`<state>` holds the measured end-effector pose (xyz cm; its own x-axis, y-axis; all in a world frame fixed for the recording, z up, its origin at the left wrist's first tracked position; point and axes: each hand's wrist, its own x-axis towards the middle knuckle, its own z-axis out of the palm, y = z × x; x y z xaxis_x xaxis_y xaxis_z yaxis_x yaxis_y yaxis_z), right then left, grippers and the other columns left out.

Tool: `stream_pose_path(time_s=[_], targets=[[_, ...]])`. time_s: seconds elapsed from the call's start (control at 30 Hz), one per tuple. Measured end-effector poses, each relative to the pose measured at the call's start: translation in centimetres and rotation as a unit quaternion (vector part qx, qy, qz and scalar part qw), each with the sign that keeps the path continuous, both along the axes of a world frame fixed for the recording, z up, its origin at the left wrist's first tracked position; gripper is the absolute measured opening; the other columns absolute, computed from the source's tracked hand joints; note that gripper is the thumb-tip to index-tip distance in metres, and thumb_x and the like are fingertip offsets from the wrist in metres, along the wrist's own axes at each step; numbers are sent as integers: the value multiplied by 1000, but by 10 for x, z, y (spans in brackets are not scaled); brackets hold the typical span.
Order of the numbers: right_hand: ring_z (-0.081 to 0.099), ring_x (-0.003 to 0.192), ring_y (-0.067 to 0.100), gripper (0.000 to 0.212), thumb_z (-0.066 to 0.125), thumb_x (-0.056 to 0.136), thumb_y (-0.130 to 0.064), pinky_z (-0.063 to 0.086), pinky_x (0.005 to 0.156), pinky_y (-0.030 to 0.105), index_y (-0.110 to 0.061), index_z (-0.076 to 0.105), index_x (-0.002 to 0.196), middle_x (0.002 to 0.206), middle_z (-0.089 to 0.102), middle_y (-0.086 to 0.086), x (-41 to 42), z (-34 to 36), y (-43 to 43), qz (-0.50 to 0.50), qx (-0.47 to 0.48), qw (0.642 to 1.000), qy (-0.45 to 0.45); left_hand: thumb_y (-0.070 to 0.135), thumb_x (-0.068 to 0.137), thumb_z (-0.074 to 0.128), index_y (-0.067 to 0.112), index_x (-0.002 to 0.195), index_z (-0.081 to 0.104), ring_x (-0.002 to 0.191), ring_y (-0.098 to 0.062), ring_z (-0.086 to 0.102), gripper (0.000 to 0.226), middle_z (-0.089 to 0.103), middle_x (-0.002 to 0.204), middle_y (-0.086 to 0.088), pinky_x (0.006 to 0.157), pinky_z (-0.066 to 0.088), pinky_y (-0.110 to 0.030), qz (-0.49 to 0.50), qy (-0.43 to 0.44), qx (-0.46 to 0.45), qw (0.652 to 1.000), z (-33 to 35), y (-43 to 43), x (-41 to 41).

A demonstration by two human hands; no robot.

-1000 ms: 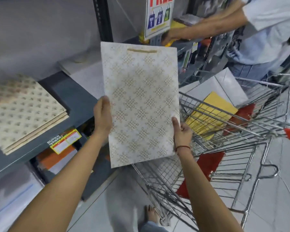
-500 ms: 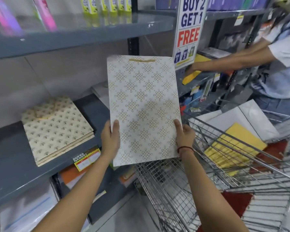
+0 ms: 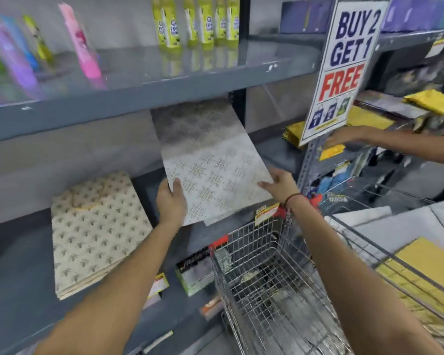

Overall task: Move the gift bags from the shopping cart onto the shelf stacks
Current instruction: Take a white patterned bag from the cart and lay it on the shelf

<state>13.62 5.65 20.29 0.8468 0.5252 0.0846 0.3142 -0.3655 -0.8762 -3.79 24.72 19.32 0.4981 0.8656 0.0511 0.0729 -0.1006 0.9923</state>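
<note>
While the grey shelf (image 3: 31, 283) carries a cream dotted bag stack (image 3: 98, 231) at left, your white patterned gift bag (image 3: 210, 162) lies tilted over its right part, above the cart (image 3: 267, 278). Your left hand (image 3: 171, 201) and right hand (image 3: 280, 184) each grip a near corner.
</note>
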Motion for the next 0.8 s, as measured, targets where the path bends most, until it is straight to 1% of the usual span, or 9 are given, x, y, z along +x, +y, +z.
stream_pose_path(time_s=[0.07,0.13,0.27,0.33,0.4,0.43,0.53,0.63,0.8], targets=[[63,99,29,30,65,84,-9,44,76,29,-1,62,113,114,67,18,20,5,15,-9,-15,1000,-2,26,93,49,15,123,52,105,-33,62,32,64,119,-13,95,51,-43,-4,46,11,999,4,6,18],[60,107,33,33,61,87,-11,44,78,31,-2,59,119,121,64,17,44,1,28,-5,-48,999,-2,13,90,55,8,127,49,109,-24,61,37,63,122,-7,93,46,-28,-21,96,30,995,3,8,31],[50,122,34,41,57,91,-14,43,94,37,-4,49,130,133,55,15,63,-21,38,5,-132,991,-6,10,89,60,-4,136,38,110,-16,51,54,50,114,1,91,34,-16,-140,188,122,964,-19,4,26],[49,124,34,45,58,90,-15,41,100,38,-3,46,132,136,52,16,68,-38,39,-2,-168,986,-6,21,90,60,2,142,34,115,-16,53,61,54,122,0,107,28,-23,-187,231,151,943,-35,3,19],[50,123,35,47,59,89,-17,42,103,41,-3,46,132,135,53,18,71,-50,40,-5,-174,985,-17,34,87,62,11,144,35,140,-25,32,67,37,149,-11,117,20,-37,-207,264,169,927,-49,0,14],[49,124,35,47,60,88,-18,41,105,42,-3,48,131,134,54,18,74,-53,41,-9,-177,984,-31,39,84,65,13,143,37,145,-25,23,71,28,155,-12,118,19,-39,-208,276,174,922,-53,-3,12],[49,122,36,44,62,87,-23,39,106,46,-4,54,126,128,59,20,81,-61,46,-29,-188,980,-64,42,72,76,11,138,45,138,-24,37,80,39,150,-9,114,30,-35,-176,281,191,924,-54,-12,10],[47,121,39,42,60,88,-26,38,106,45,-6,55,125,127,57,22,82,-66,47,-41,-201,975,-81,37,72,78,10,133,52,124,-24,52,72,55,136,-11,104,39,-30,-154,302,221,914,-54,-20,12],[47,123,38,42,56,91,-26,41,103,44,-10,52,129,132,55,19,80,-68,38,-38,-211,974,-68,33,70,80,8,131,54,123,-22,55,70,59,133,-11,103,41,-28,-154,326,213,908,-52,-19,15]])
